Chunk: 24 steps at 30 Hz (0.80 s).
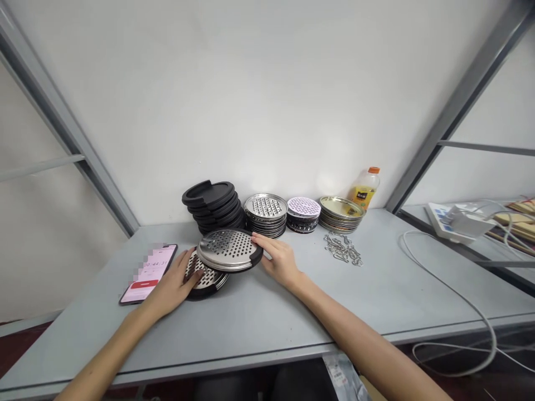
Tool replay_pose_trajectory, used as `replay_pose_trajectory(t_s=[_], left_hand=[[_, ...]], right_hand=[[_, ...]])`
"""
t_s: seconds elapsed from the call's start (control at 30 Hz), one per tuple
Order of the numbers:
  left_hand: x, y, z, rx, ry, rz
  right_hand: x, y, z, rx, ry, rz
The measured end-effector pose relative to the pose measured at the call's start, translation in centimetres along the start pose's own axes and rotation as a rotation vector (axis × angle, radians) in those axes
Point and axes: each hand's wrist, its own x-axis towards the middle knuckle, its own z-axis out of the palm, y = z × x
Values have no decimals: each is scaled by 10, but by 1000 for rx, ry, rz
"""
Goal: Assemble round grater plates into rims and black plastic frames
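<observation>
My right hand [282, 260] grips the right edge of a round metal grater disc set [228, 249] with a black rim, fingers on top. This set is raised and overlaps a second round grater disc set [204, 283], also in a black holder, which lies lower and to the left. My left hand [178, 284] is closed round the left side of that lower set, thumb over its perforated top. Just behind them stands a tilted stack of round black holders [213, 195]. The lower set's far part is hidden under the upper one.
Along the wall stand stacks of metal grater discs [266, 207], smaller perforated discs [304, 207] and plain metal discs [341, 209]. A bottle [365, 188] is behind them. Small metal hooks [343, 249] lie in front. A phone [149, 274] lies left; a cable [451, 289] crosses the right.
</observation>
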Motion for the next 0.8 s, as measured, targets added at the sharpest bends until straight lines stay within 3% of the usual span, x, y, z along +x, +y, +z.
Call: replay_pose_trajectory(t_s=[0.1, 0.2, 0.3, 0.4, 0.47, 0.57, 0.8], left_hand=[[6, -3, -5, -62, -137, 73], [11, -14, -6, -129, -129, 63], [14, -19, -8, -262, 23, -25], [12, -12, -15, -422, 256, -277], [7, -3, -17, -436, 236, -330], [-3, 4, -15, -333, 161, -283], [-15, 2, -8, -274, 206, -40]], right_hand=[[4, -15, 13, 20, 25, 4], [7, -25, 25, -8, 21, 2], [7, -31, 33, -62, -4, -15], [5, -34, 37, -126, -65, -50], [4, -36, 39, -174, -105, -72], [4, -39, 42, -240, -128, -82], [6, -44, 47, -271, -129, -118]])
